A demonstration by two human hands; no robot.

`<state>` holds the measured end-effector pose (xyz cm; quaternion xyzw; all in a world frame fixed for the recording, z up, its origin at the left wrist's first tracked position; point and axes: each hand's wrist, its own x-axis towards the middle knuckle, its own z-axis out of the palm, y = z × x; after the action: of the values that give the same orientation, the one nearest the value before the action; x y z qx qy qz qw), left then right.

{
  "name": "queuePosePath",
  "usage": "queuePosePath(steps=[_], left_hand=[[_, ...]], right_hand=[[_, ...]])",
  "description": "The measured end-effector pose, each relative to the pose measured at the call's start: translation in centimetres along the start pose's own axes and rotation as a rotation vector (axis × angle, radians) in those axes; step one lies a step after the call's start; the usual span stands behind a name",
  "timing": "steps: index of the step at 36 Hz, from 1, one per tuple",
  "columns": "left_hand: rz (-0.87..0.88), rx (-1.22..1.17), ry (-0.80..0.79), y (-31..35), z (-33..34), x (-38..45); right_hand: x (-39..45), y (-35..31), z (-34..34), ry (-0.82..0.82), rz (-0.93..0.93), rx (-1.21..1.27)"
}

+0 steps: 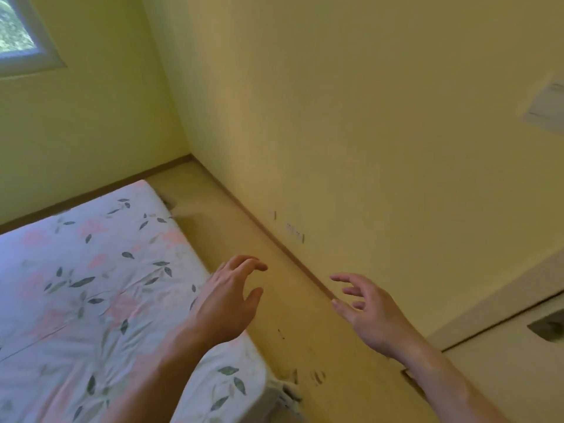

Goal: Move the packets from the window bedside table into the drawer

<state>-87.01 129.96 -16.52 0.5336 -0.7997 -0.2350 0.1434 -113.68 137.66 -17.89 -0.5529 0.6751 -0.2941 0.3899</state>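
A white mattress [91, 285] under a sheet printed with pink flowers and grey-green leaves fills the lower left, and serves here as the landmark. Both bare hands reach out over and past its right edge, neither holding anything.

The left hand [227, 303] hangs above the mattress's right edge, back of the hand up, fingers loosely curved and spread, its grip released; the forearm runs back across the sheet toward the bottom of the view. The right hand [366, 309] is to the right of the mattress, above the strip of tan wooden floor [232, 227] that runs alongside it, palm turned inward toward the left hand, fingers spread and slightly bent, its grip likewise released. The two hands are apart, with floor showing between them.

Beyond the floor strip, to the right of the mattress, rises a pale yellow painted wall [351, 117] with a brown skirting board [274, 236] along its foot. Behind the mattress's far end stands another yellow wall, with the corner of a white-framed window [27, 47] high above it. At the far right of the view, well away from the mattress, a pale flat panel [503, 370] with a dark recessed handle is partly visible.

The packets, the bedside desk and the drawer cannot be seen in this view, so their places cannot be told.
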Motion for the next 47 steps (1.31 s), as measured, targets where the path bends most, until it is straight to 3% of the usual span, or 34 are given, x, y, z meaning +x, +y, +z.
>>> queuePosePath(steps=[6,17,28,35,47], left_hand=[[-0.152,0.028,0.051,1.0,-0.5,5.0],[-0.435,0.095,0.154,-4.4,-3.3,15.4],[-0.454,0.03,0.265,-11.8,-8.1,31.9],[-0.491,0.015,0.302,-16.1,-12.3,40.3],[-0.788,0.041,0.426,-27.8,-20.9,52.0]], right_hand=[[9.1,-1.7,-4.9,-0.086,-0.087,0.002],[26.8,-6.6,-5.5,-0.273,-0.283,-0.064],[46.3,-12.7,-4.6,-0.327,-0.355,-0.098],[58.6,-16.9,-1.2,-0.42,-0.384,-0.106],[82.0,-27.3,9.0,-0.681,-0.514,-0.108]])
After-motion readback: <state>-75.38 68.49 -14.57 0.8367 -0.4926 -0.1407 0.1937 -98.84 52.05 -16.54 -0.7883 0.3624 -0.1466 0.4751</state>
